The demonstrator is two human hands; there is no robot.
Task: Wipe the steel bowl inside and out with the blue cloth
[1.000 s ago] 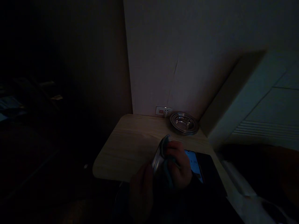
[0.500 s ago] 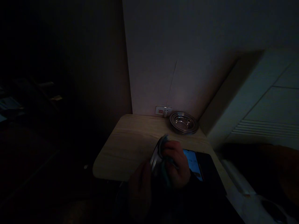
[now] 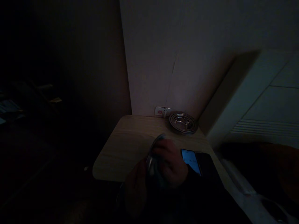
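Close to the table's front edge, my left hand (image 3: 135,188) is closed on the near side of a shiny metal dish (image 3: 151,165), which is tilted up on its edge. My right hand (image 3: 171,163) is wrapped over the far side of the dish, with a cloth (image 3: 161,136) bunched under its fingers against the metal. The cloth looked blue-green a moment ago; now it is mostly dark and blurred. Deep shadow hides the lower part of the dish and of both hands.
A stack of metal dishes (image 3: 174,125) stands at the back right of the wooden table (image 3: 126,137), below a wall socket (image 3: 159,111). A lit phone (image 3: 191,160) and a dark flat object (image 3: 209,166) lie to the right. A wall (image 3: 149,62) closes the back.
My right hand, with the cloth, has shifted left and slightly down along the dish. My left hand and the dish have also moved a little left.
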